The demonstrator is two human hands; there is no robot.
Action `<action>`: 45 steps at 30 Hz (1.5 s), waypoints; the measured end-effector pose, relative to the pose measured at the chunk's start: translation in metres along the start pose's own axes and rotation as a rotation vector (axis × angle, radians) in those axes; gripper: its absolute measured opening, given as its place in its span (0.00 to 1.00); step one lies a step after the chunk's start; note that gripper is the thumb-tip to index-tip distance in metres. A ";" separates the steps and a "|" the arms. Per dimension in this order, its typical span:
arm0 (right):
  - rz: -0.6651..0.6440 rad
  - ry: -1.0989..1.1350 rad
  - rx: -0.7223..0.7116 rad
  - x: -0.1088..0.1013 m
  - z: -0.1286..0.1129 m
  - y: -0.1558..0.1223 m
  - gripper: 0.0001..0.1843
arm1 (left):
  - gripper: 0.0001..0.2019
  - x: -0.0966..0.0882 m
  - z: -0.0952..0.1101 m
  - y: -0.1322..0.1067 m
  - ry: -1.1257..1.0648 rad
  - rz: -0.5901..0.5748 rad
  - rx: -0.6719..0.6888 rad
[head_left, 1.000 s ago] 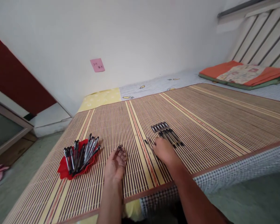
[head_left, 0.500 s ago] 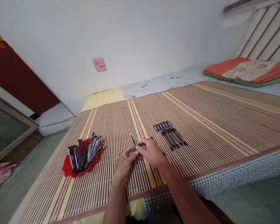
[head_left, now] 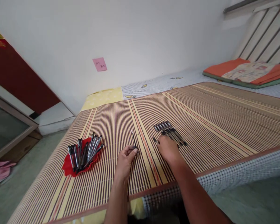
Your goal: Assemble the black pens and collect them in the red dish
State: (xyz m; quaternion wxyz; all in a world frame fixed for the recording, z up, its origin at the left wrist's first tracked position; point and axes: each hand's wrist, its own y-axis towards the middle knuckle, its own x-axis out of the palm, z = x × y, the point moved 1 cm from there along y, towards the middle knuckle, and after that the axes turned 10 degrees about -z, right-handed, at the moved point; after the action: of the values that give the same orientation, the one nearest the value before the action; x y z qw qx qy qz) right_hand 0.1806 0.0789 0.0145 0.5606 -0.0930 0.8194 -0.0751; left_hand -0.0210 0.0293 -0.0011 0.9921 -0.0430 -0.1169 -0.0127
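In my left hand (head_left: 126, 157), thumb and fingers pinch a thin dark pen refill (head_left: 133, 138), its pale tip pointing away from me. My right hand (head_left: 168, 148) is to the right, fingers closed low at the mat around a dark pen barrel (head_left: 154, 140); just one end of it shows past the fingertips. Next to that hand lies a row of dark pen barrels (head_left: 177, 137), partly covered by it. Beyond them several pen caps (head_left: 162, 126) lie side by side.
A red scalloped dish (head_left: 67, 166) full of capped pens (head_left: 91, 151) sits on the striped bamboo mat (head_left: 112, 124) at the left. Folded orange bedding (head_left: 247, 71) lies at the far right. A pink note (head_left: 99, 64) sticks to the white wall.
My right hand has left my left hand and moved right, down to the barrel beside the row. My left hand keeps the refill, now more upright in view.
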 end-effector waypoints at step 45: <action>0.136 1.459 -0.462 -0.023 -0.026 -0.014 0.16 | 0.09 0.017 0.012 -0.010 0.176 -0.130 0.182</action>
State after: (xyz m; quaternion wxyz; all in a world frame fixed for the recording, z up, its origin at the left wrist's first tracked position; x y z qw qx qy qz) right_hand 0.1654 0.0717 0.0480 -0.1524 -0.0840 0.9806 0.0905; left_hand -0.0074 0.0199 0.0154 0.9954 0.0563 -0.0328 -0.0698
